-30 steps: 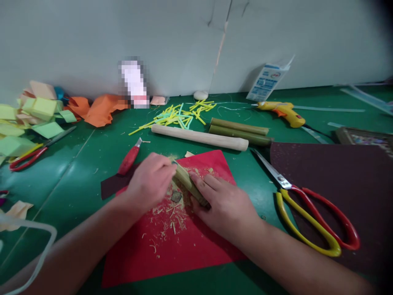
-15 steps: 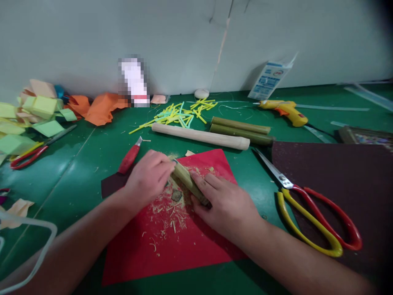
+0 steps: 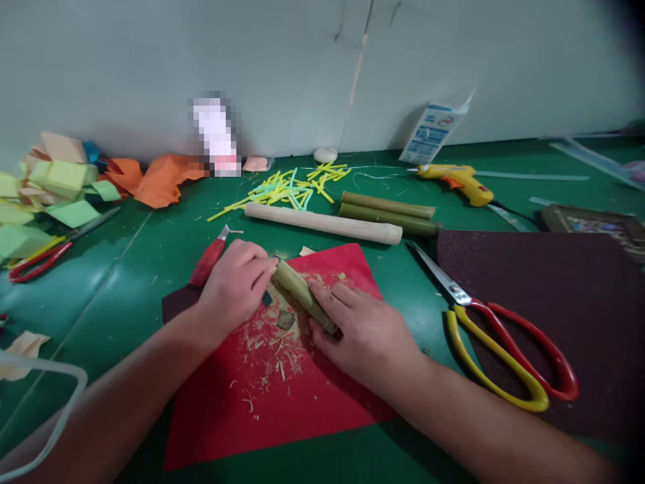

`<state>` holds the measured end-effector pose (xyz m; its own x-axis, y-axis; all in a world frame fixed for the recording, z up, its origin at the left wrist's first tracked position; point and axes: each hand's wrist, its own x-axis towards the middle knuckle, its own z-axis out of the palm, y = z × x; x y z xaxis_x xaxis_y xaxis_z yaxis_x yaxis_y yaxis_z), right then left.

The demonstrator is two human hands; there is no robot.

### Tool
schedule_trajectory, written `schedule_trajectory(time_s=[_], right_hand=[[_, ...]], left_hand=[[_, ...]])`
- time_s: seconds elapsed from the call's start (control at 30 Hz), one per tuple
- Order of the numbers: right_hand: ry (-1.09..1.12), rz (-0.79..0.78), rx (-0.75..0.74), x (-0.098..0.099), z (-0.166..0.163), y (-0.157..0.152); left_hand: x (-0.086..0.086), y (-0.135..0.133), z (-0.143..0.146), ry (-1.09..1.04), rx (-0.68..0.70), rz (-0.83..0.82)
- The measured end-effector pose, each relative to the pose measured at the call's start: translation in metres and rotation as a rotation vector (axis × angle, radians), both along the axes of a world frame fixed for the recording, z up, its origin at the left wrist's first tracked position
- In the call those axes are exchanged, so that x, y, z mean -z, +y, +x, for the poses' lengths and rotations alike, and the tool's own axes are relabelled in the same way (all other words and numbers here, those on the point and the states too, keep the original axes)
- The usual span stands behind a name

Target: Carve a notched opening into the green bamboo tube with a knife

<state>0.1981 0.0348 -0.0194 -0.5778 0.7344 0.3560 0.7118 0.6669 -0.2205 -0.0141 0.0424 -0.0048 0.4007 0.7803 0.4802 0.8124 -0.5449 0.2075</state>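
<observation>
A short greenish bamboo tube [image 3: 301, 290] lies slantwise over a red sheet [image 3: 242, 423]. My right hand [image 3: 360, 333] is closed around its near end, with the thumb underneath and fingers on top. My left hand [image 3: 238, 286] pinches a small dark piece, seemingly sandpaper [image 3: 267, 299], at the tube's far end; the fingers cover most of it. A small grey-brown square scrap [image 3: 285, 320] lies on the sheet among pale shavings and dust [image 3: 275, 353]. Just beyond my left hand is a red-handled knife [image 3: 207, 262], resting partly on a dark sheet [image 3: 176, 306].
Behind lie a pale peeled stick [image 3: 322, 223], two bamboo tubes [image 3: 388, 214] and yellow-green cut strips [image 3: 282, 190]. Large scissors [image 3: 496, 336] rest partly on a dark brown sheet [image 3: 569, 302] at right. A yellow glue gun [image 3: 461, 181] and folded papers [image 3: 58, 181] are farther back.
My left hand has shifted slightly left at the tube's far end, exposing more of the dark piece below its fingers. My right hand keeps its grip; the whole view has shifted a little.
</observation>
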Motion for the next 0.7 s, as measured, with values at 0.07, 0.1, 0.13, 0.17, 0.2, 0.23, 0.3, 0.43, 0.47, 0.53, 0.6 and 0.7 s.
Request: schedule_trajectory(time_s=[0.07,0.1,0.13,0.17,0.2,0.23,0.3,0.43,0.47,0.53,0.6,0.7], right_hand=[[0.001,0.003,0.001,0.000,0.000,0.000],[0.003,0.002,-0.001,0.000,0.000,-0.001],[0.007,0.000,-0.003,0.000,0.000,-0.001],[0.009,-0.005,-0.005,-0.001,0.000,-0.001],[0.010,-0.009,-0.005,-0.001,0.000,-0.001],[0.010,-0.010,-0.004,-0.002,0.000,-0.001],[0.005,-0.014,0.001,-0.003,0.000,-0.001],[-0.013,-0.074,0.012,-0.006,0.001,-0.002],[-0.017,-0.101,0.026,-0.007,0.002,-0.002],[-0.025,-0.169,0.060,-0.009,0.006,-0.004],[-0.030,-0.244,0.075,-0.011,0.010,-0.007],[-0.014,-0.303,0.083,-0.012,0.014,-0.010]], left_hand=[[0.000,0.000,0.000,0.007,0.023,-0.010],[0.000,0.000,0.000,0.007,0.032,-0.014],[0.000,0.000,0.000,0.002,0.026,-0.010],[0.000,0.000,0.000,-0.003,0.008,-0.005],[-0.001,0.000,0.001,-0.005,-0.008,-0.001],[-0.001,0.000,0.001,-0.004,-0.010,-0.008],[-0.001,0.000,0.002,-0.005,0.012,-0.033],[-0.001,0.002,-0.001,-0.031,-0.032,-0.016],[-0.001,0.003,-0.002,-0.038,-0.051,-0.013],[-0.001,0.004,-0.005,-0.043,-0.064,-0.023],[-0.001,0.003,-0.006,-0.047,-0.061,-0.027],[-0.001,0.000,-0.001,-0.048,-0.052,-0.025]])
